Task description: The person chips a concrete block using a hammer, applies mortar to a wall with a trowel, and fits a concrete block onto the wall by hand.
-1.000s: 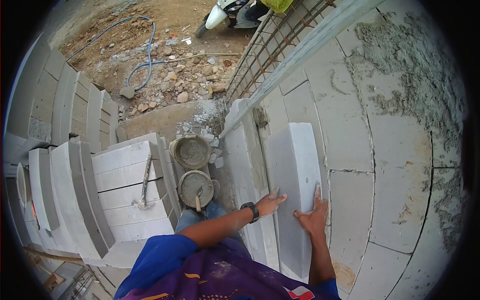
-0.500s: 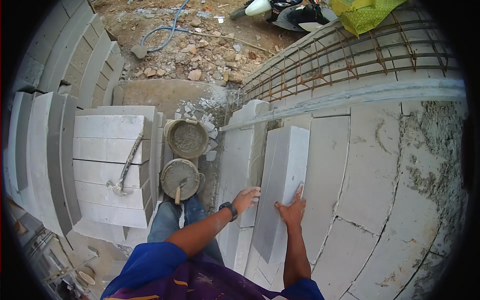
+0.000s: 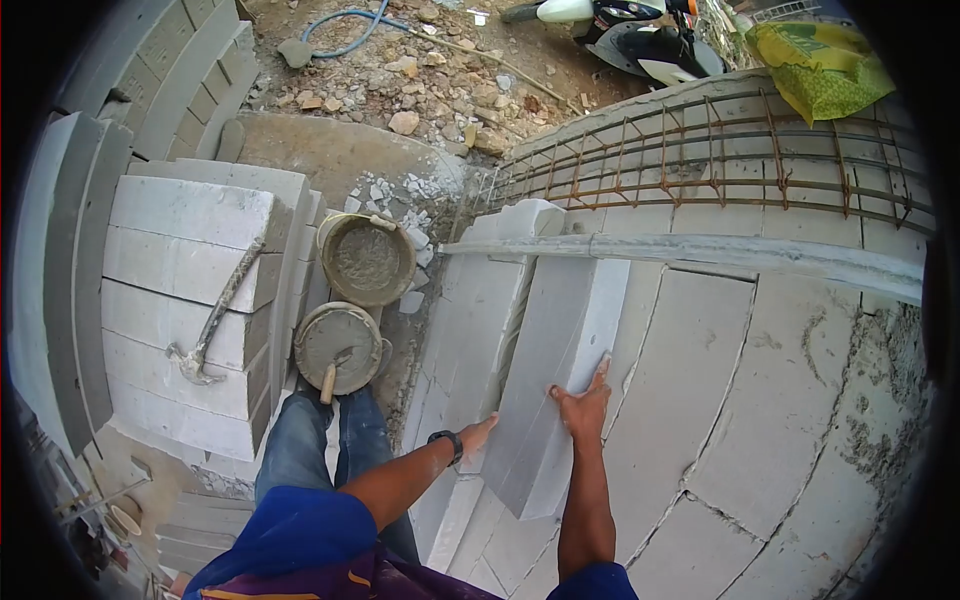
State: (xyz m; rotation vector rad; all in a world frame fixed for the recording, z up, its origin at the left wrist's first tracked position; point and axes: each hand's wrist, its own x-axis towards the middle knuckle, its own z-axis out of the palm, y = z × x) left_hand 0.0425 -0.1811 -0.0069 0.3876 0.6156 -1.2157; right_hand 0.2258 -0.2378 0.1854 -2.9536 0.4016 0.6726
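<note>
A long pale grey block (image 3: 548, 370) lies on the block wall, its far end touching or close to a long metal bar (image 3: 700, 250). My right hand (image 3: 583, 400) rests on the block's top and right side with its fingers spread. At the block's left side is my left hand (image 3: 478, 437), fingers stretched out, by the groove between the block and the wall's left part. A watch sits on my left wrist. Neither hand is wrapped round the block.
Left of my legs, a hammer (image 3: 215, 320) lies on stacked blocks (image 3: 165, 315). Two mortar buckets (image 3: 368, 258) stand between the stack and the wall, the nearer holding a trowel (image 3: 330, 378). Beyond are a rebar cage (image 3: 680, 170), a yellow sack (image 3: 820, 70) and a motorbike (image 3: 640, 45).
The view has turned and shifted. Against the bar, the block's far end now sits closer. My left hand has moved back along the block's left side, while my right hand stays on it.
</note>
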